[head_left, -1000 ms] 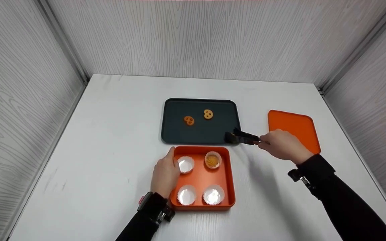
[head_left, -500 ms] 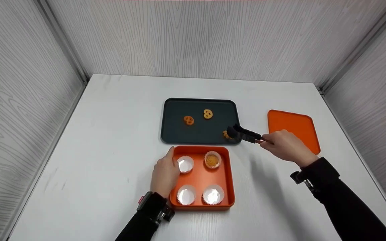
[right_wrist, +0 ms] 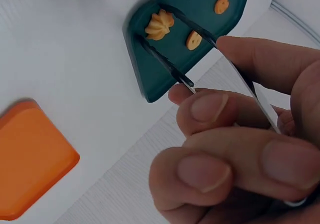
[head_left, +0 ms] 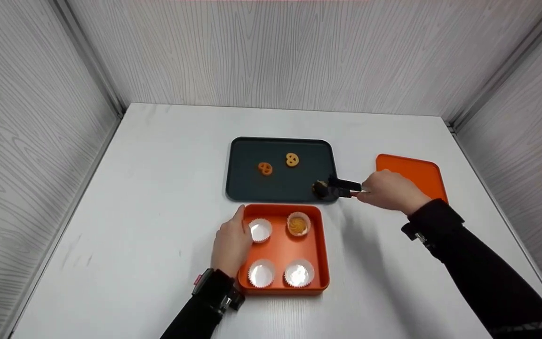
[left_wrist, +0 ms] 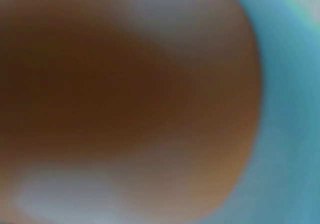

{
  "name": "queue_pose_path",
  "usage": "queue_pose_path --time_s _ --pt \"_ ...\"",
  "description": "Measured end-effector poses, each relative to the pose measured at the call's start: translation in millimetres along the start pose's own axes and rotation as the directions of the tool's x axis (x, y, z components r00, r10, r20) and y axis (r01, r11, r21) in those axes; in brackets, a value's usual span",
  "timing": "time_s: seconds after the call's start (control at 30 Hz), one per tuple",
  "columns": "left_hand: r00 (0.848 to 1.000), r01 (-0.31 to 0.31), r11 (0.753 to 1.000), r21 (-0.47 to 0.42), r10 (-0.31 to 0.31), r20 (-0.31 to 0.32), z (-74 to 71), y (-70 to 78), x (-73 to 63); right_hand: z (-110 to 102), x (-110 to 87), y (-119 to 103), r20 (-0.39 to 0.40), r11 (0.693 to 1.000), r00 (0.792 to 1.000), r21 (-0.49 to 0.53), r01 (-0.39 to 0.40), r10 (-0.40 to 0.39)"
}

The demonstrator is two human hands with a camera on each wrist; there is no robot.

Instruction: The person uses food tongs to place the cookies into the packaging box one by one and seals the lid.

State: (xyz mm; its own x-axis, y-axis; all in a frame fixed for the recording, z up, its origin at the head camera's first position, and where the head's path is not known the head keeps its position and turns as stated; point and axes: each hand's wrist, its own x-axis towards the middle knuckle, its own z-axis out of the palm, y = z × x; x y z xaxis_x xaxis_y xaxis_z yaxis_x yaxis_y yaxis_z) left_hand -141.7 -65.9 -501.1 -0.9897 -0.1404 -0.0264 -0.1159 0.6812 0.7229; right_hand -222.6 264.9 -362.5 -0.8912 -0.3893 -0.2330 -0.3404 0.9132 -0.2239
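In the head view my right hand (head_left: 391, 190) holds black-tipped tongs (head_left: 345, 184) over the near right corner of a dark green tray (head_left: 247, 188). The right wrist view shows the tongs' tips spread, one on each side of a ridged piped cookie (right_wrist: 159, 25); whether both touch it I cannot tell. Two pretzel-shaped cookies, one browner (head_left: 265, 169) and one paler (head_left: 292, 159), lie farther in on the tray. My left hand (head_left: 231, 246) grips the left wall of an orange box (head_left: 278, 254). The left wrist view is a blur.
Inside the box stand several white paper cups; the far right one (head_left: 305, 216) contains a swirled cookie (head_left: 298, 226). A flat orange lid or tray (head_left: 410, 172) lies at the right, partly behind my right hand. Pale wood-grain walls (head_left: 261, 56) enclose the white table (head_left: 125, 212).
The tongs first drew up slightly off the ridged cookie, showing more of it, then came back down around it. My left hand and the box have stayed in place.
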Motion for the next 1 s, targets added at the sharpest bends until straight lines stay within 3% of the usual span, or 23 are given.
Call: queue_pose_path --time_s 0.17,0.4,0.63,1.0 --pt "1.0 0.002 1.0 -0.006 -0.002 -0.001 -0.3 0.0 0.6 -19.3 19.5 -16.7 0.084 0.994 0.994 -0.084 -0.066 0.073" --pt "1.0 -0.006 1.0 0.014 0.006 -0.006 1.8 -0.1 -0.3 -32.2 39.1 -26.9 0.119 0.977 0.982 -0.172 -0.124 0.146" --pt "1.0 0.003 1.0 0.003 -0.003 -0.003 1.9 0.7 0.1 -29.0 40.3 -27.1 0.074 0.983 0.992 -0.158 -0.09 0.103" --pt "1.0 0.007 1.0 -0.002 -0.007 -0.003 0.3 -0.5 -0.3 -12.8 23.9 -8.2 0.001 0.999 1.0 -0.047 0.007 -0.007"
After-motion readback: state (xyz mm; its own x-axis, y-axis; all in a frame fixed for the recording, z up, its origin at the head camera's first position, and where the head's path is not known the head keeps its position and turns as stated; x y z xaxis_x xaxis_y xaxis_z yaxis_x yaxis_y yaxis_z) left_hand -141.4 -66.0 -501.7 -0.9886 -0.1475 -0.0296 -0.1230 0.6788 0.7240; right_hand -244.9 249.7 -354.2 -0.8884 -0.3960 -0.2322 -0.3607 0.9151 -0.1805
